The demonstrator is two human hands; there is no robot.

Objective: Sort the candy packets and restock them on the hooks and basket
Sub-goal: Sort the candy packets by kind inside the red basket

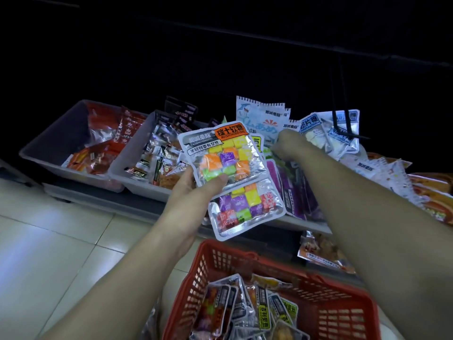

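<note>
**Left hand holds chew packets over the basket, right hand deep in the shelf pile**

Nearest the camera, a red basket (pixel 220 261) stands on the tiled floor (pixel 49 229), with loose snack packets (pixel 245 305) lying in it. Above its far rim the left hand (pixel 196 187) grips a clear candy packet (pixel 220 153) of orange, purple, yellow and green squares, thumb clamped on its front lower edge. A second candy packet (pixel 245 209) of the same kind hangs just under it, its top tucked behind the first.

Beyond, the right hand (pixel 284 141) reaches into a heap of packets on the low shelf. Its fingers are buried among them, so I cannot tell whether they are apart or closed on anything. Purple packets (pixel 294 190) lie just below that hand, and white-and-blue packets (pixel 259 116) stand behind it.

To the left, two grey bins sit side by side: the left bin (pixel 61 133) holds red packs and the right bin (pixel 132 153) holds darker small packs. Far right, a black wire hook (pixel 343 119) juts out in front of a hanging white packet
</note>
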